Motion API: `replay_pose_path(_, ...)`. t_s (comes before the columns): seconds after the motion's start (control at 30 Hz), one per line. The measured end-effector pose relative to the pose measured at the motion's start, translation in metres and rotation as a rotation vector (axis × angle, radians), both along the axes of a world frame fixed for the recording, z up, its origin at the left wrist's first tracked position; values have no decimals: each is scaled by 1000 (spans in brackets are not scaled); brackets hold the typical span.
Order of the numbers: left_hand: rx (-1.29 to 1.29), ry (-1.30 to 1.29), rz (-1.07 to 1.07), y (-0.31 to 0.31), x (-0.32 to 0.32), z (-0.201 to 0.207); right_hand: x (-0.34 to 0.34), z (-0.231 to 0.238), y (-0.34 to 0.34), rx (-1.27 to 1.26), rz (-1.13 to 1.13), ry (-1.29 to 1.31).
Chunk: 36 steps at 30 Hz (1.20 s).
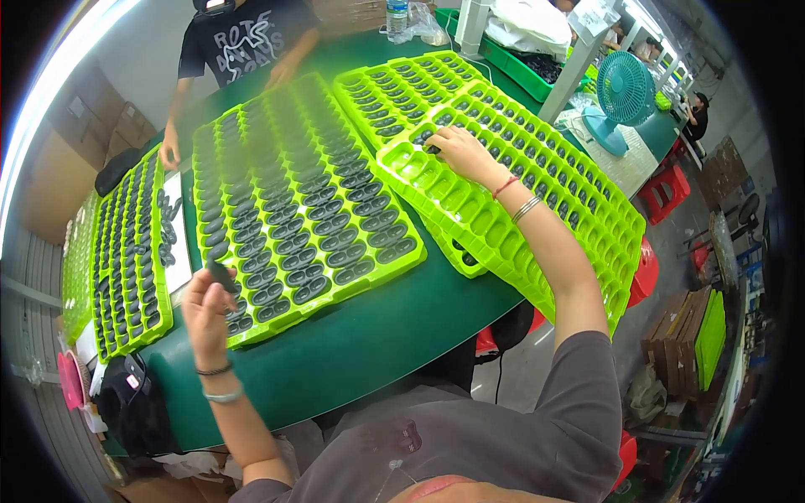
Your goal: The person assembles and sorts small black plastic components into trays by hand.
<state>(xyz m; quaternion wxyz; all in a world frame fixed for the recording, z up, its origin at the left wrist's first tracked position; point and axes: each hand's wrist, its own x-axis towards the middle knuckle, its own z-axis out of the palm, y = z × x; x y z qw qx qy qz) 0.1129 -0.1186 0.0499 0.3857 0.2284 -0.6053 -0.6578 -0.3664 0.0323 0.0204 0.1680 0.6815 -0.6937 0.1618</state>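
Pinched upright in my left hand (208, 306) is a black oval case shell (221, 276), at the near left corner of a lime-green tray (377, 272). That tray is filled with rows of dark oval shells with recesses. My right hand (466, 156) reaches to the far left corner of another lime-green tray (495, 239), its fingers closed on a small dark oval piece (433, 149). Along this tray's near left side the pockets are bare, while dark pieces sit in the rows farther right. It lies tilted over a further green tray (465, 261) and overhangs the table edge.
On the green table (369, 335), another filled tray (130, 260) stands left, beside a white sheet (174, 235) with loose dark pieces. A person (243, 42) stands across the table. A teal fan (622, 92), a water bottle (397, 18) and a green crate (511, 71) are at the far side.
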Motion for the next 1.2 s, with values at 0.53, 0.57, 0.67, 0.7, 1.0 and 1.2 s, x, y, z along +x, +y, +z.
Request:
replay_pose_path(0.53, 785, 271, -441, 80, -104, -39, 93, 59, 41, -157, 91, -1956)
replay_pose_path(0.57, 763, 274, -466, 80, -105, -39, 106, 61, 47, -140, 72, -1974)
replay_pose_path(0.67, 747, 285, -444, 80, -106, -48, 149, 61, 59, -33, 70, -2009)
replay_pose_path(0.7, 766, 293, -455, 81, -106, -46, 162, 60, 63, -19, 62, -2025)
replay_pose_path(1.0, 602, 194, -384, 93, -105, -37, 250, 20, 67, -436, 17, -2111)
replay_pose_path(1.2, 467, 137, -363, 98, -106, -37, 260, -2, 64, -457, -95, -2023)
